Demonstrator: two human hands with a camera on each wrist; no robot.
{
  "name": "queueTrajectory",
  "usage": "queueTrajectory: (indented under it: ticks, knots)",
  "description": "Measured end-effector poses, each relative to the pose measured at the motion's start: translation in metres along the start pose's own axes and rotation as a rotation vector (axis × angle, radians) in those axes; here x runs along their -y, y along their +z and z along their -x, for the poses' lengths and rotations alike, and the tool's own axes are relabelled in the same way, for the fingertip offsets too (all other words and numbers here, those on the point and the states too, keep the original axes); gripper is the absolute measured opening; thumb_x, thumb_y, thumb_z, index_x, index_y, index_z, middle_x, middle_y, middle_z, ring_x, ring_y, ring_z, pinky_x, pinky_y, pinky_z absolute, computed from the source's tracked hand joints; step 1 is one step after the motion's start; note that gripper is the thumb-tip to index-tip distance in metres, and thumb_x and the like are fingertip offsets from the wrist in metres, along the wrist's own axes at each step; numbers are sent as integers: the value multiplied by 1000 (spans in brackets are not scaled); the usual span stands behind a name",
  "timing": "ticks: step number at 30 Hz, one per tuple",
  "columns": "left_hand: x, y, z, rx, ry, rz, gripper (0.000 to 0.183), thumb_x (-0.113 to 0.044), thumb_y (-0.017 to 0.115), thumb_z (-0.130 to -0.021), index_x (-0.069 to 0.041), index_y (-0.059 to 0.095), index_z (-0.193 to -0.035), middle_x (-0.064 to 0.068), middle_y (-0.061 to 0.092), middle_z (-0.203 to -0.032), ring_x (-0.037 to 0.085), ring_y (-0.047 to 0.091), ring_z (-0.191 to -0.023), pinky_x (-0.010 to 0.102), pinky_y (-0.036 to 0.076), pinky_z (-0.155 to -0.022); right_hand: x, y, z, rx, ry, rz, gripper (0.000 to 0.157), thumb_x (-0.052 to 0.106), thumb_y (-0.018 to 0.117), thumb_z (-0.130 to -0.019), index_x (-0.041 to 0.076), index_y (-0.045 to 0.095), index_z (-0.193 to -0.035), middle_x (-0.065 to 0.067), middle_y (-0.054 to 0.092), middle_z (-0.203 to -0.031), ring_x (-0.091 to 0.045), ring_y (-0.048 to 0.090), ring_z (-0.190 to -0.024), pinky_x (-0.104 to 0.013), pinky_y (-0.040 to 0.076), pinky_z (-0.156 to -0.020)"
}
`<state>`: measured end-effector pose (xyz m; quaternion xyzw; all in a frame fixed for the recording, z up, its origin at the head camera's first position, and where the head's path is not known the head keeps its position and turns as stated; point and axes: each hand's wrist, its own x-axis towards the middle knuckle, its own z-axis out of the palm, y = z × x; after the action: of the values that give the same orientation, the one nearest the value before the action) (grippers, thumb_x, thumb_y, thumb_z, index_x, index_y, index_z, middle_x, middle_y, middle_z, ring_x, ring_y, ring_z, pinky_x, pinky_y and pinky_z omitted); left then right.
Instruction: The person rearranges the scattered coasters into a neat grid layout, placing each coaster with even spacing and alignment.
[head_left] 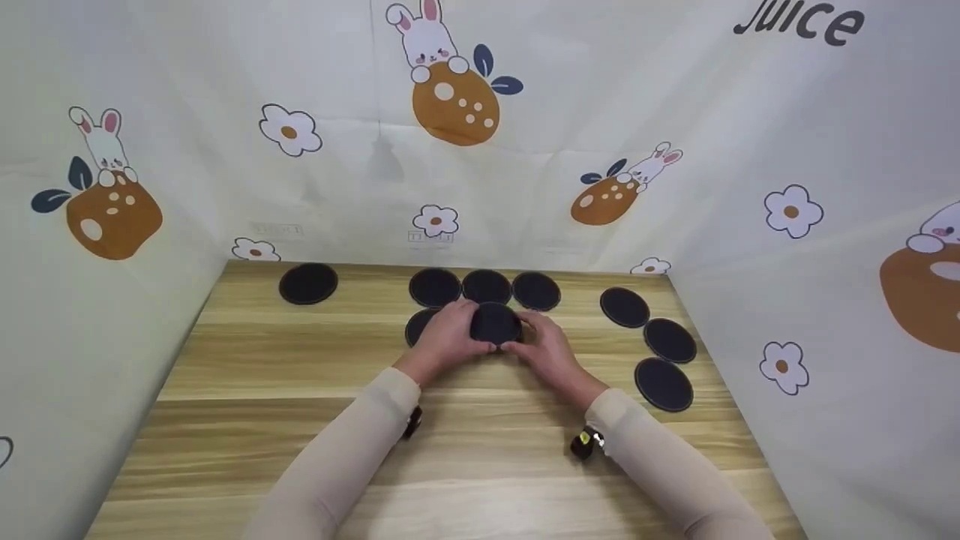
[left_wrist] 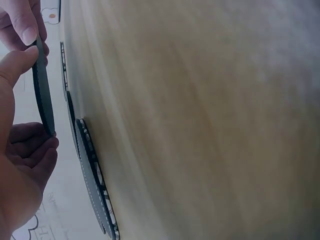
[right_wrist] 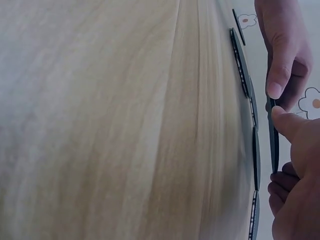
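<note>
Both hands grip one round black coaster (head_left: 496,324) from its two sides, above the table. My left hand (head_left: 448,337) pinches its left edge between thumb and fingers. My right hand (head_left: 550,349) does the same on the right, and the two thumbs (right_wrist: 282,117) come close together along the near edge. Seen edge-on in the left wrist view, the held coaster (left_wrist: 42,95) is thin and raised off the wood. Beneath the left hand, another black coaster (head_left: 418,328) is partly hidden. A row of three coasters (head_left: 435,288) lies just behind the hands.
A lone coaster (head_left: 308,283) lies at the back left of the wooden table (head_left: 480,465). Three more coasters (head_left: 670,340) form a curve near the right edge. Pale printed cloth (head_left: 337,187) walls the table at the back and both sides.
</note>
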<state>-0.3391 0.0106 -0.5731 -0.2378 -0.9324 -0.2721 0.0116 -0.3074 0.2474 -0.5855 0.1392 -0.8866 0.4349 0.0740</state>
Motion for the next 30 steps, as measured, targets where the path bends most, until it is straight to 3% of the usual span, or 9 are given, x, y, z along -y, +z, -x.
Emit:
queueTrajectory:
  ticks: [6, 14, 30]
  knots:
    - [0, 5, -1, 13, -18, 25, 85, -46, 93, -88, 1, 61, -151, 18, 64, -152, 35, 60, -141, 48, 47, -122, -3, 1, 2, 37, 23, 3, 63, 16, 94, -90, -8, 67, -141, -26, 68, -142, -43, 60, -139, -55, 44, -122]
    - [-1, 10, -1, 25, -43, -12, 83, -48, 94, -87, 1, 64, -147, 19, 70, -142, 36, 65, -133, 49, 52, -115, -3, 0, 1, 76, 59, -4, 65, 17, 94, -90, -8, 67, -142, -25, 69, -142, -41, 62, -138, -54, 45, -122]
    - [-3, 11, -7, 71, -71, -21, 82, -46, 94, -86, 3, 64, -145, 21, 69, -140, 38, 65, -131, 51, 53, -114, -11, 0, -9, 114, -11, 132, 62, 20, 94, -90, -10, 68, -139, -25, 72, -135, -42, 65, -131, -55, 48, -118]
